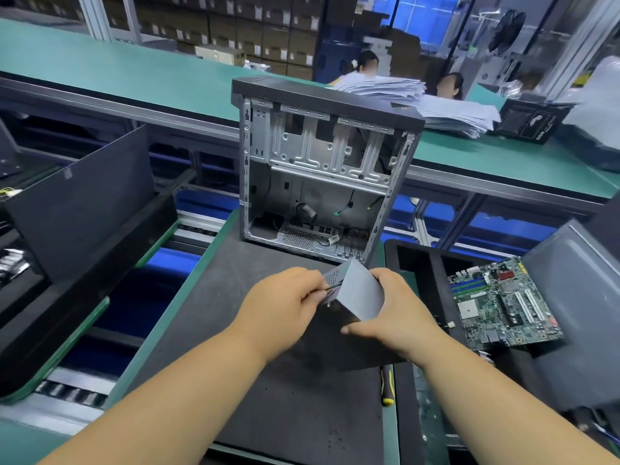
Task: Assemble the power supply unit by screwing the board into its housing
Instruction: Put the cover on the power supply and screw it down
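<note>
Power supply unit [360,292]: grey metal box, held tilted above the near centre of the black foam mat [268,380], just in front of the open computer case [318,176]; its lower part is blurred and runs into dark shadow, and its near end is covered by the right hand, so its full outline cannot be made out. Its left face, with a perforated grille and what appear to be coloured wires, is mostly hidden behind the left hand. Left hand [281,310]: fingers curled, pinching at the wires on the unit's left side; exactly what the fingertips grip cannot be told. Right hand [392,313]: wrapped round the unit's right side, thumb [355,328] pressed along its near lower edge, remaining fingers out of sight behind the box. Computer case: stands upright on the mat's far end, side open toward the camera, bare metal bays above, loose cables at the bottom, interior back wall partly shadowed. Motherboard [503,303]: green, lying in a black tray [422,263] to the right, its near right corner overlapped by a grey panel [577,313]. Screwdriver [386,385]: black and yellow handle, near the mat's right edge, tip hidden under the right forearm. Paper stack [419,102]: far bench, right of the case top. Two seated persons, far, blurred.
</note>
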Demonstrator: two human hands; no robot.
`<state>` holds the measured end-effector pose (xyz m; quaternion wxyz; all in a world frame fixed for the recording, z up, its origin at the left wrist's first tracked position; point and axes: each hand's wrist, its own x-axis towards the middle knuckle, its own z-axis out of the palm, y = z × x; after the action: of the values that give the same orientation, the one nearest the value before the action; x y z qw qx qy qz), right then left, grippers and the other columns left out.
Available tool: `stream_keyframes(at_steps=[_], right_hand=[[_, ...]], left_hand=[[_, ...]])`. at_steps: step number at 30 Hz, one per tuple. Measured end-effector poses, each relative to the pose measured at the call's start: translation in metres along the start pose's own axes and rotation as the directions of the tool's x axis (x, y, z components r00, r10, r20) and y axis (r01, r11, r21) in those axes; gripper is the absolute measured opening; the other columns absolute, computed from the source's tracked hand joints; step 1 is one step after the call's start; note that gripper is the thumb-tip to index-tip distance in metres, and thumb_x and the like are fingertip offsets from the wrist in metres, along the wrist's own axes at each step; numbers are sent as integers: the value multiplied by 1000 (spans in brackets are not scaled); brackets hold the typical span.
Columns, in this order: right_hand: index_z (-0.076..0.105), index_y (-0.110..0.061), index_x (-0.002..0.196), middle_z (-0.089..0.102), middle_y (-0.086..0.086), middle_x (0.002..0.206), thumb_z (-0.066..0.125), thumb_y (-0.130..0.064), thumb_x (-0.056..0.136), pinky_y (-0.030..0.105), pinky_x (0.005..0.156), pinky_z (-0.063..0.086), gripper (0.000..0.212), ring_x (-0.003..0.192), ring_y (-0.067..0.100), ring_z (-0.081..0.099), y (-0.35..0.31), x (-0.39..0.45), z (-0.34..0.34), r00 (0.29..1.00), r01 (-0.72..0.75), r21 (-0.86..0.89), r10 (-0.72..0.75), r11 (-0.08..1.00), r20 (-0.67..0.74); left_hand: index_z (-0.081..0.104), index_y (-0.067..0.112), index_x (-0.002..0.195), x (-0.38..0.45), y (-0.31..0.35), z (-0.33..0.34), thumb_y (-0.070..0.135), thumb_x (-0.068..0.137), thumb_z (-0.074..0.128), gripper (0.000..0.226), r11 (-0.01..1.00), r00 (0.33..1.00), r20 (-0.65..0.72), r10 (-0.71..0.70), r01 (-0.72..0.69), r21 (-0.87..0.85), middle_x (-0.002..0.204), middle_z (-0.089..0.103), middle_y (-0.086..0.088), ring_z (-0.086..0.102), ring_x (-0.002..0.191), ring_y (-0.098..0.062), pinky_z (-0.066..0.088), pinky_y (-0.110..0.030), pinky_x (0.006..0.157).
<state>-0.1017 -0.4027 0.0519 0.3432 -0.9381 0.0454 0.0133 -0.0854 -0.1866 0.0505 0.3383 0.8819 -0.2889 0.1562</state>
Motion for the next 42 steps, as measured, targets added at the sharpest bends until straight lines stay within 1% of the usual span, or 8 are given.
stream_keyframes(at_steps=[5, 10, 15, 23, 26, 29, 34, 42], right_hand=[[53, -34, 102, 58, -9, 108, 88, -52, 32, 39, 80, 57, 80, 95, 12, 61, 10, 6, -11, 988, -142, 295, 151, 945, -11], [59, -34, 102, 70, -7, 101, 93, -37, 32, 39, 73, 61, 78, 86, 15, 72, 15, 5, -23, 985, -141, 595, 175, 791, 1], [56, -7, 119, 72, 6, 104, 85, -13, 48, 29, 59, 57, 77, 80, 18, 73, 14, 3, -23, 986, -144, 793, 150, 592, 67], [60, -11, 126, 71, 11, 116, 85, -30, 49, 51, 98, 47, 84, 106, 31, 67, 27, -2, -14, 966, -258, 826, 125, 500, 226], [51, -25, 137, 65, 3, 127, 79, -36, 56, 41, 101, 42, 87, 118, 25, 59, 30, 0, -19, 957, -287, 803, 187, 523, 220], [41, -46, 139, 46, -8, 135, 75, -43, 71, 31, 96, 41, 77, 122, 9, 48, 26, 0, -29, 983, -182, 608, 164, 773, 85], [56, -48, 113, 59, -15, 110, 66, -29, 90, 11, 56, 47, 32, 85, -5, 60, 28, 3, -39, 996, -9, 352, 41, 936, -83], [64, -31, 110, 67, 0, 94, 47, -15, 95, 30, 59, 48, 28, 57, 14, 54, 59, 15, -37, 970, -213, 372, 242, 903, -31]], left_hand=[[58, 29, 122, 5, -29, 0, 39, 94, 55, 30, 935, 938, -84, -336, 321, -153, 119, 52, 11, 47, 116, -8, 39, -29, 102], [47, 22, 113, -10, -47, 9, 60, 80, 66, 54, 579, 653, 9, -758, 679, -452, 117, 49, 1, 50, 114, -18, 39, -29, 92], [43, 20, 134, -19, -33, 29, 67, 49, 72, 102, 340, 606, 598, -525, 793, -505, 128, 59, 3, 58, 117, -13, 42, -41, 109], [55, 10, 127, -5, -24, 42, 29, 53, 85, 83, 61, 731, 533, -427, 611, -789, 120, 69, -12, 67, 109, -32, 55, -45, 87], [55, 9, 124, -3, -23, 43, 30, 47, 88, 86, 137, 719, 504, -477, 628, -766, 121, 67, -15, 68, 105, -32, 56, -48, 85], [61, 22, 112, 2, -18, 42, 43, 38, 91, 82, 366, 707, 434, -558, 679, -636, 114, 69, -5, 69, 99, -22, 56, -45, 89], [50, 40, 105, 12, -5, 39, 71, 35, 80, 82, 803, 757, 339, -559, 596, -5, 104, 57, 23, 56, 85, 1, 39, -19, 61], [39, 40, 124, 21, 12, 62, 73, 38, 74, 98, 931, 856, 385, -345, 261, 255, 114, 46, 22, 49, 103, -8, 44, -28, 76]])
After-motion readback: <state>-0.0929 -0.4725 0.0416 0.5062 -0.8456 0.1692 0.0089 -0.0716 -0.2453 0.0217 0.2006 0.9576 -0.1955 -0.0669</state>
